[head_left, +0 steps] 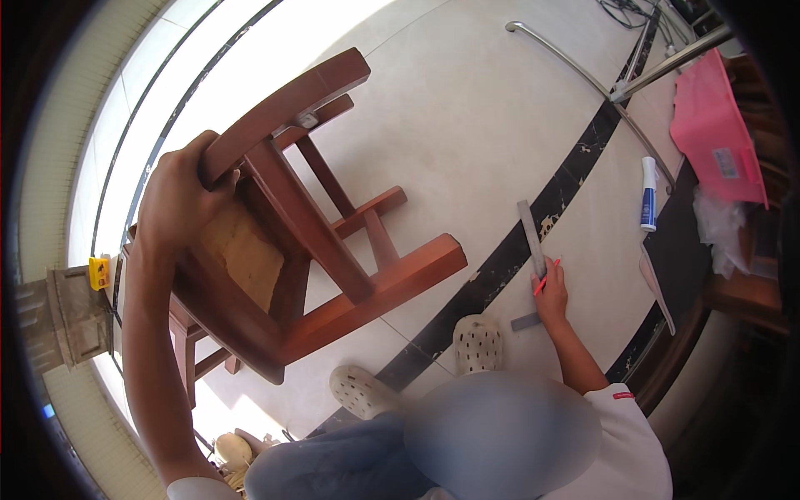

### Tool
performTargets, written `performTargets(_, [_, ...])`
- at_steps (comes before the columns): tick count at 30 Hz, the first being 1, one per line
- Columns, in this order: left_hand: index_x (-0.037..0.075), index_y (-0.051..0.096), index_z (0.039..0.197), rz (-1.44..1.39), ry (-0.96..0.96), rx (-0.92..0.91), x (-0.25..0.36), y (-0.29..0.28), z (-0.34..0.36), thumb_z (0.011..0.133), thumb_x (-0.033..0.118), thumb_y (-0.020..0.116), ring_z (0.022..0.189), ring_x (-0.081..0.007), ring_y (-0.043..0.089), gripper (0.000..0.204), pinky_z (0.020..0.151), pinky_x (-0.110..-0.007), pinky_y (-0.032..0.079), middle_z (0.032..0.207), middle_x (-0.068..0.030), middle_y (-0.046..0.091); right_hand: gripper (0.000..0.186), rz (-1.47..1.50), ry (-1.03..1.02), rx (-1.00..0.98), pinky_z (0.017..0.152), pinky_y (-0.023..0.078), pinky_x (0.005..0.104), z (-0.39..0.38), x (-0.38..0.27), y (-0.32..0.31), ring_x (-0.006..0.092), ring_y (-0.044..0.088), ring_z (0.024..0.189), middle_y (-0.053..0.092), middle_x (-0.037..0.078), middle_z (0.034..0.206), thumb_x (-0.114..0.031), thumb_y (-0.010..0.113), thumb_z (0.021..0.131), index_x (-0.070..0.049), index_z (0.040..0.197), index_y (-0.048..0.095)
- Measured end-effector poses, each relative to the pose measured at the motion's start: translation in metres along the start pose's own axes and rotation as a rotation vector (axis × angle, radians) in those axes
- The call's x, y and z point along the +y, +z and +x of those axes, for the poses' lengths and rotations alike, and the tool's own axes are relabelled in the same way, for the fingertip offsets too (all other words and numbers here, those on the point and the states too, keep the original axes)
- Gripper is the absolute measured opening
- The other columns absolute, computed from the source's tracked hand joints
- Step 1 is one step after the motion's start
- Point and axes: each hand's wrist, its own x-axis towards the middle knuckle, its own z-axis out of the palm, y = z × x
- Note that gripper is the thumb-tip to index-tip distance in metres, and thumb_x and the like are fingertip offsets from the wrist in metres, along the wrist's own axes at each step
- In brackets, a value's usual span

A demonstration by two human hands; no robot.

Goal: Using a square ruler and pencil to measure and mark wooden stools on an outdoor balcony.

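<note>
Gripping wooden chair (310, 218) with left hand (179, 196), fingers wrapped round end of curved wooden piece. Chair tipped over, left of centre, legs and rungs toward middle; floor contact unclear. Right hand (552, 296) closed, low over pale tiled floor (442, 125), holding metal ruler (531, 236) and red pen (546, 277). Ruler partly across dark floor stripe (583, 150). Blue-and-white tube (648, 196) farther right, near pink bin (712, 125). Light clog (479, 343) just left of right hand.
</note>
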Motion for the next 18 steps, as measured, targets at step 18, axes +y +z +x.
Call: performTargets(18, [0.005,0.067,0.099,0.1,-0.049,0.029,-0.007,0.009,0.004,0.078,0.021,0.072,0.082,-0.0386,0.068,0.027,0.074,-0.047,0.053,0.081,-0.0197,0.07,0.048,-0.27,-0.003,-0.037,0.085,0.052,0.0472,0.002,-0.022,-0.003,0.0384,0.06,0.106,0.056,0.019,0.113,-0.017,0.068,0.09,-0.007,0.134,0.052])
